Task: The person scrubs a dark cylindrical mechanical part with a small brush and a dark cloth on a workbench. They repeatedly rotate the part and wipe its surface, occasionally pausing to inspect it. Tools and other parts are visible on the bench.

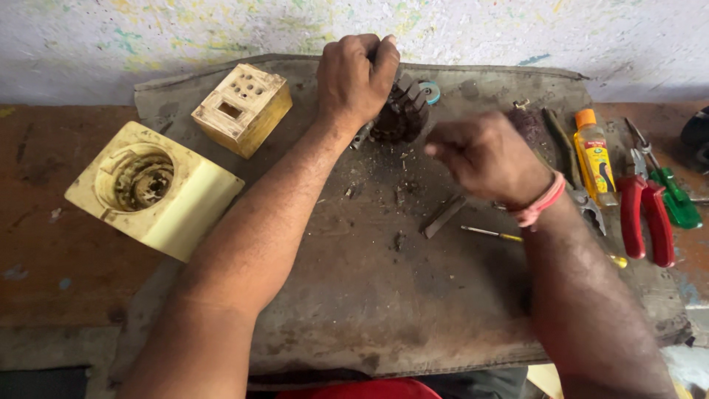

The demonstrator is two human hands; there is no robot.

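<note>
My left hand [357, 77] is closed over the top of a dark, grimy slotted motor core [401, 112] that stands near the far middle of the grey work mat [369, 295]. A small blue-rimmed round part [430, 91] shows at the core's right. My right hand [484, 155], with a pink band at the wrist, hovers just right of the core with its fingers curled in; it is blurred and I cannot tell whether anything is pinched in it.
Two cream plastic housings lie at the left: a large one with a round cavity [151, 188] and a small box with holes [242, 107]. A flat metal strip [443, 216], a thin yellow-handled screwdriver [539, 242], an orange-capped bottle [594, 157], red-handled pliers [646, 218] and green-handled pliers [676, 198] lie at the right.
</note>
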